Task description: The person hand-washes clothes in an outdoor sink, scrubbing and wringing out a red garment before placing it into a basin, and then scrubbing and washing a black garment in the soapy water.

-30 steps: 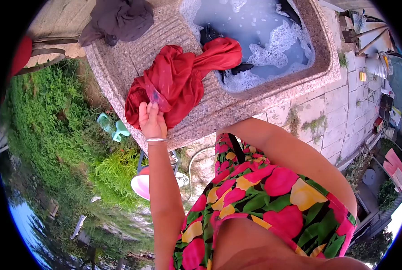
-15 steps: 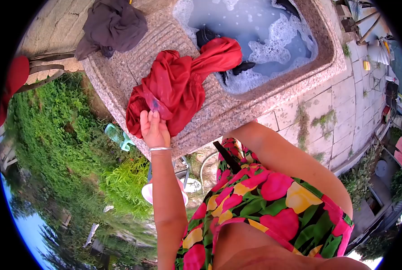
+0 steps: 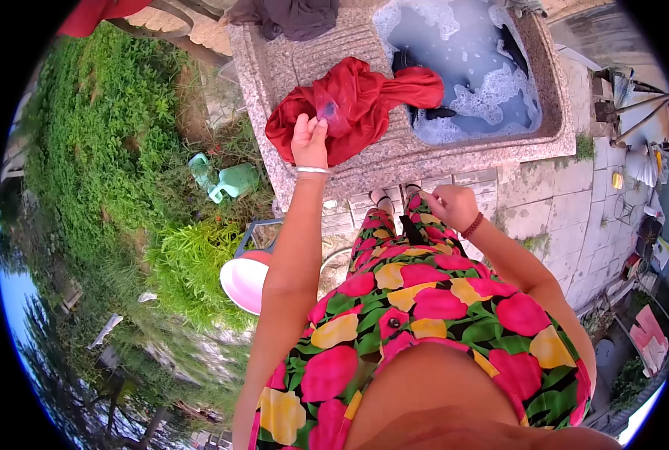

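A wet, crumpled red garment [image 3: 360,124] lies on the ribbed washboard of the stone sink [image 3: 469,159], one end reaching over the basin's edge. My left hand [image 3: 309,142] is closed in a pinch at the garment's near left part, beside a shiny, pale purplish patch on it. In front of my body, apart from the sink, hangs my right hand [image 3: 454,206]. Its fingers are curled in, and I cannot see whether anything is inside them. Soapy water [image 3: 462,67] with foam and dark clothes [image 3: 514,49] fills the basin.
A dark garment [image 3: 297,15] rests on the far part of the washboard. Left of the sink are a green watering can [image 3: 237,180] and plants [image 3: 109,142]. A pink-and-white basin [image 3: 243,283] stands below my left arm. Paving [image 3: 544,202] stretches to the right.
My right hand has come into view in front of my body. The view has shifted, so the sink appears further right and higher. My left hand remains on the red garment.
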{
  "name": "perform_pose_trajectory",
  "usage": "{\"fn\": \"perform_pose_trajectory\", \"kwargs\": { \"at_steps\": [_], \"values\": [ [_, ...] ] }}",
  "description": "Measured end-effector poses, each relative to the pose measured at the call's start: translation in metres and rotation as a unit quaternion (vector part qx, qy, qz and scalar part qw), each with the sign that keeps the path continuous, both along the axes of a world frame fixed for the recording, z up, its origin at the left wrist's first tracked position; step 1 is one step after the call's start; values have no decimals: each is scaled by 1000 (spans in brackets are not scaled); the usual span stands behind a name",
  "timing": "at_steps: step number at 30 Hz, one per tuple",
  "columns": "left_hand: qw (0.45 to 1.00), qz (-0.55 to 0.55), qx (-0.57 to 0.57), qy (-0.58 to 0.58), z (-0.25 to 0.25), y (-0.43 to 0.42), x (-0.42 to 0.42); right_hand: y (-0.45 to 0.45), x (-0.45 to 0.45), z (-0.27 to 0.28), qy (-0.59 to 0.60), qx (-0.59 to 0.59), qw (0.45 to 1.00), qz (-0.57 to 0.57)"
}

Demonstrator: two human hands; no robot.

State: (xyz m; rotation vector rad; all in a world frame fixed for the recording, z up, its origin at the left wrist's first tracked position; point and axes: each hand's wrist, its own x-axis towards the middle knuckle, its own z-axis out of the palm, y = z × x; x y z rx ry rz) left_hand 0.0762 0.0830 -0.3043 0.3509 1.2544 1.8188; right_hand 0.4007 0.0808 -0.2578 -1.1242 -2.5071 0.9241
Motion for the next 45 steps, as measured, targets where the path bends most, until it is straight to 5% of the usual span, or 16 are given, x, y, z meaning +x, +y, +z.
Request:
{"fn": "perform_pose_trajectory", "kwargs": {
  "at_steps": [3, 7, 8, 12, 15, 19, 23, 26, 28, 34, 36, 38, 43, 45],
  "values": [
    [992, -63, 43, 101, 39, 10, 5, 47, -15, 57, 67, 11, 992, -107],
    [963, -186, 89, 173, 103, 24, 5, 118, -94, 110, 296, -5, 954, -43],
    [955, -208, 108, 181, 117, 25, 5, 132, -117, 111, 347, -84, 934, -4],
    [940, -240, 144, 192, 178, 24, 13, 162, -185, 123, 370, -229, 893, 112],
    [925, -248, 153, 244, 207, 26, 13, 172, -188, 122, 263, -375, 875, 156],
    [954, -190, 58, 227, 212, 29, 21, 170, -165, 140, 327, -452, 823, 104],
    [983, 55, -13, 172, 208, 57, 59, 193, -163, 138, 383, -396, 834, 22],
    [981, 10, 5, 193, 205, 65, 74, 183, -153, 153, 333, -316, 886, 64],
    [982, 15, 29, 185, 222, 72, 97, 168, -156, 133, 421, -363, 828, 74],
    [958, 93, -43, 267, 213, 82, 92, 172, -144, 135, 394, -216, 893, 8],
    [970, 134, -77, 186, 209, 93, 97, 170, -136, 161, 423, -117, 899, 20],
    [990, 121, -39, 68, 195, 104, 95, 149, -122, 193, 436, 47, 881, 177],
    [994, 70, -79, 1, 205, 116, 131, 205, -151, 161, 275, 105, 955, -24],
    [997, 30, -76, 9, 217, 118, 130, 195, -151, 159, 361, 65, 929, -35]
  ]
}}
